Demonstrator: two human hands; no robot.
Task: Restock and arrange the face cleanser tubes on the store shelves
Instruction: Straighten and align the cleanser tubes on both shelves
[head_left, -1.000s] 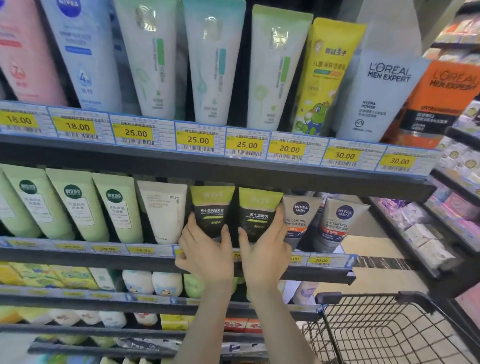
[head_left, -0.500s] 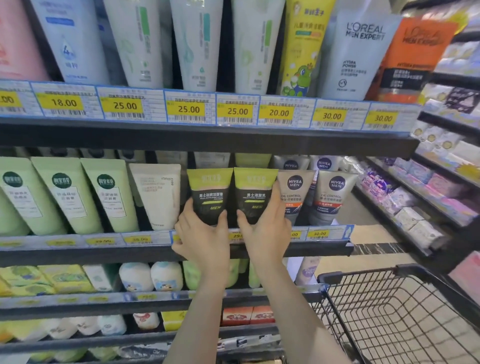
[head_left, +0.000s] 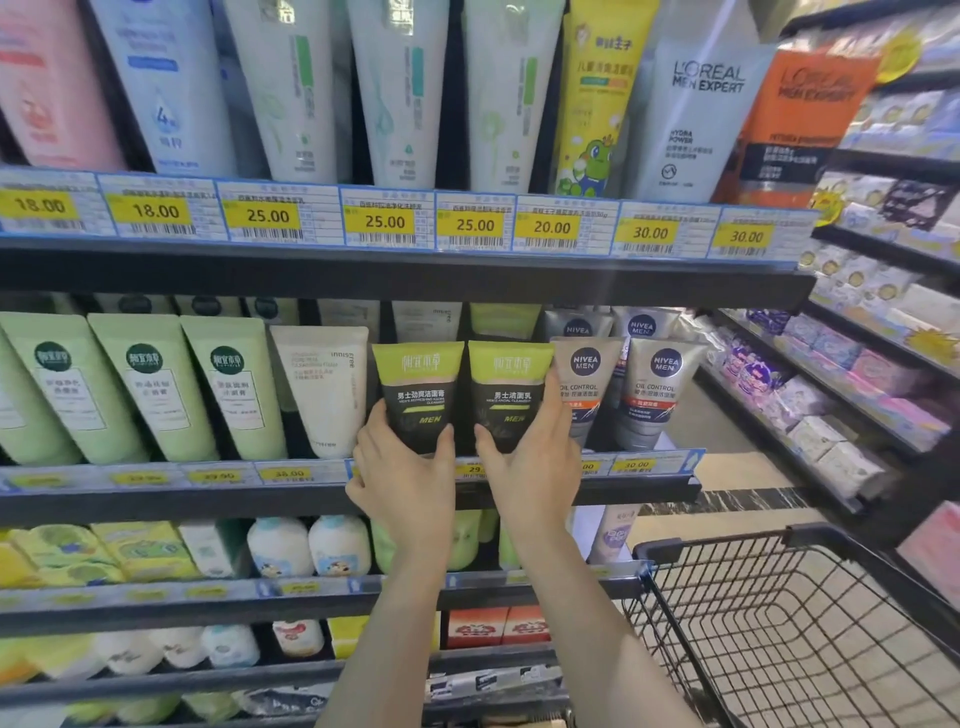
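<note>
Both hands are up on the middle shelf (head_left: 156, 501), each wrapped around the bottom of one black-and-green men's cleanser tube. The left hand (head_left: 402, 480) grips the left tube (head_left: 418, 395) between thumb and fingers, the right hand (head_left: 535, 467) does the same to the right tube (head_left: 509, 392). Looks like squaring them up so the labels face front. It's tight up there — white tube (head_left: 322, 395) at 9 o'clock, Nivea Men tube (head_left: 584, 384) touching at 3, upper shelf lip (head_left: 405, 275) close at 12. The only open room is toward the cart (head_left: 779, 623), at 5.
</note>
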